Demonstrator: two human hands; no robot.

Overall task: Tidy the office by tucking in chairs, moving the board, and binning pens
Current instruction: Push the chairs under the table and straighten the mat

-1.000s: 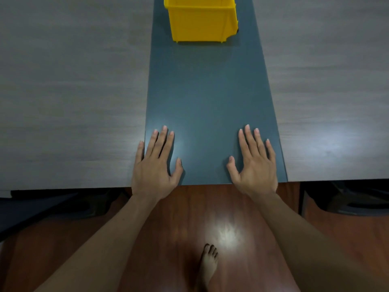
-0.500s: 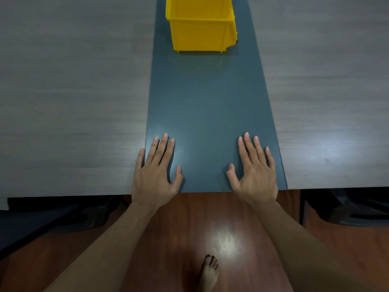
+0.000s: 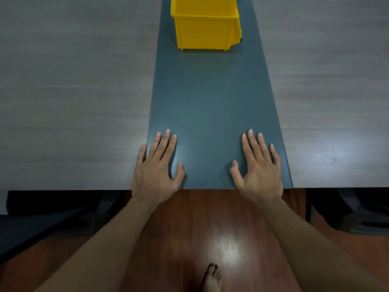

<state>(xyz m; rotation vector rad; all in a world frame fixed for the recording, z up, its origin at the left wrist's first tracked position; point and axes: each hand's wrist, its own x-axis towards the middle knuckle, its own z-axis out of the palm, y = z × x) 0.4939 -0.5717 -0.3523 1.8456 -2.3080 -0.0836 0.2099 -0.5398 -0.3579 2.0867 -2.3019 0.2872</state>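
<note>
A yellow plastic bin (image 3: 205, 28) stands on the dark blue-grey middle strip (image 3: 212, 98) of the table, at the far end of the view; its inside is cut off by the top edge. My left hand (image 3: 156, 165) lies flat on the strip's near left corner, fingers spread, the little finger on the grey wood. My right hand (image 3: 257, 167) lies flat near the strip's right corner, fingers apart. Neither hand holds anything. No pens or board are in view.
Grey wood-grain tabletops (image 3: 73, 91) flank the strip on both sides. Dark chair parts sit under the table at the left (image 3: 48, 220) and right (image 3: 353, 211). Below is a reddish wooden floor (image 3: 189, 239) and a bare foot (image 3: 211, 278).
The view has tilted so the bin and table edge sit slightly lower in the frame. Both hands stay flat on the strip's near end.
</note>
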